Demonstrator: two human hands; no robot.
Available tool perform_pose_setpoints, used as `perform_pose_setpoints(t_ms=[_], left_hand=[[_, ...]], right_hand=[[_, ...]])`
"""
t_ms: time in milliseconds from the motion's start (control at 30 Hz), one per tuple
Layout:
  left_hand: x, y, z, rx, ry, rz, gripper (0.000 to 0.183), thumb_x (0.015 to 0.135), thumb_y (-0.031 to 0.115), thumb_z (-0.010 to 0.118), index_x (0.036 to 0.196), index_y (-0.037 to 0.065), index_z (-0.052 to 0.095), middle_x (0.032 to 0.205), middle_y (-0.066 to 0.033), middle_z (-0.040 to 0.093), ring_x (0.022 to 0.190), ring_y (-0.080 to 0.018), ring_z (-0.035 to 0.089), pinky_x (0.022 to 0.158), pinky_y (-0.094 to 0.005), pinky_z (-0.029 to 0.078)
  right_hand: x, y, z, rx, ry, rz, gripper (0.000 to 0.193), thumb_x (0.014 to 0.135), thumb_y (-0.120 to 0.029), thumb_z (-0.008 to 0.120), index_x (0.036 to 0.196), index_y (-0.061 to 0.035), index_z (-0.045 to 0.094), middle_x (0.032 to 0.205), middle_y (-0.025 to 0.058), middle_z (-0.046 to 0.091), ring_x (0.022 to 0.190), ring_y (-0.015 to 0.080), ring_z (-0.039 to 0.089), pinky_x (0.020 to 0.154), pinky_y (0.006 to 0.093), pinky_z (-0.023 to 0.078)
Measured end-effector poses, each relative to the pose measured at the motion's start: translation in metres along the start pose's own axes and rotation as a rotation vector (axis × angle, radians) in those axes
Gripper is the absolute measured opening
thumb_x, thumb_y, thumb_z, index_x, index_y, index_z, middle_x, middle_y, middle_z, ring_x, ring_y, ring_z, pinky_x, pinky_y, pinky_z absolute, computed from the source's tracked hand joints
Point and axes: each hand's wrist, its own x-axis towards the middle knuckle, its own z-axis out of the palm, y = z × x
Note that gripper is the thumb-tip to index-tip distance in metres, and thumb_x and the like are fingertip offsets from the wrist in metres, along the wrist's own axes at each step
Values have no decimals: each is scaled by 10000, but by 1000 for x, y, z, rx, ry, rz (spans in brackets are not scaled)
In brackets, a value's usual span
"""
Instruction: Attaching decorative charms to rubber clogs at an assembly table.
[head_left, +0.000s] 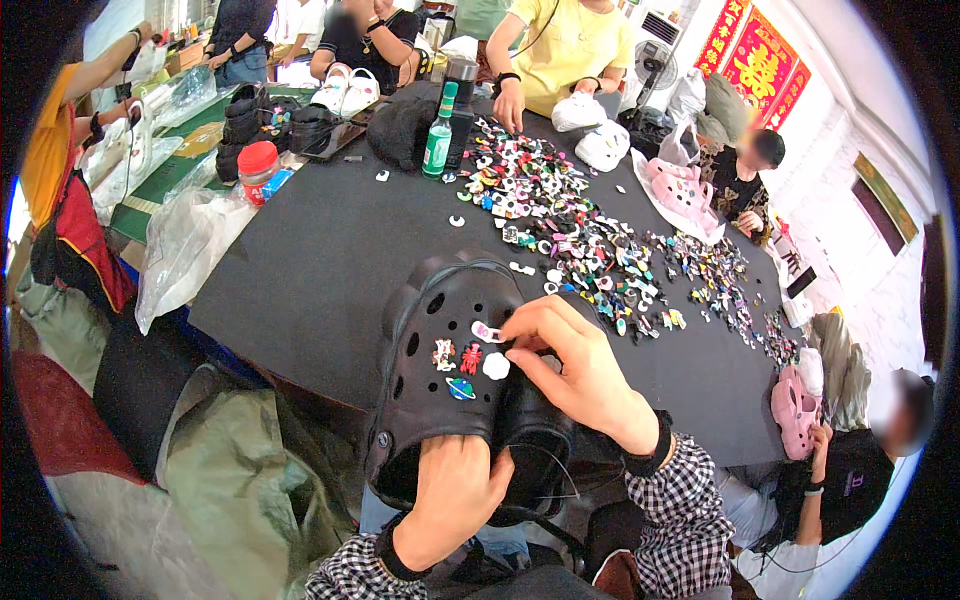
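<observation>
A black clog (440,320) with round and oval holes stands toe-away at the table's near edge. My left hand (447,500) reaches into its opening and holds it, the fingers hidden inside and the thumb by the rim. With thumb and forefinger closed, my right hand (565,360) pinches a small white-and-pink shoe charm (486,331) at the clog's upper. Beside it sit a red charm (470,358), a white charm (496,366), a brown-and-white charm (443,353) and a blue-green planet charm (460,388). A second black clog (535,440) lies against the first, partly behind my right hand.
Many loose charms (590,240) spread across the dark table (310,270). A green bottle (438,135), a red-lidded jar (259,170) and a black furry bag (398,132) stand farther back. Pink clogs (685,190) lie at the right. Several people sit or stand around the table.
</observation>
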Motion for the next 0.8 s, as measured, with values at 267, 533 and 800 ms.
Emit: perform_pose_setpoints(t_ms=[267,533,800], left_hand=[[-1,1,4,26,3,17,250,780,168,696,767,-39,557,733,-231,562,721,-418,553,673,-498,433],[-3,0,6,58,-24,30,228,791,152,687,761,-35,560,721,-227,563,701,-421,554,655,-491,437],[-1,-2,1,-26,-56,26,187,790,109,685,736,-21,562,652,-209,559,589,-411,560,551,-482,444]], right_hand=[[8,-6,0,-306,-75,-111,335,827,-11,613,1159,-60,604,951,111,547,828,288,615,699,356,529],[14,0,2,-225,38,-268,163,800,-42,646,948,-57,580,938,89,555,856,305,599,732,382,512],[14,18,-1,74,-63,-121,101,809,6,673,887,-14,612,916,88,586,844,224,613,715,319,499]])
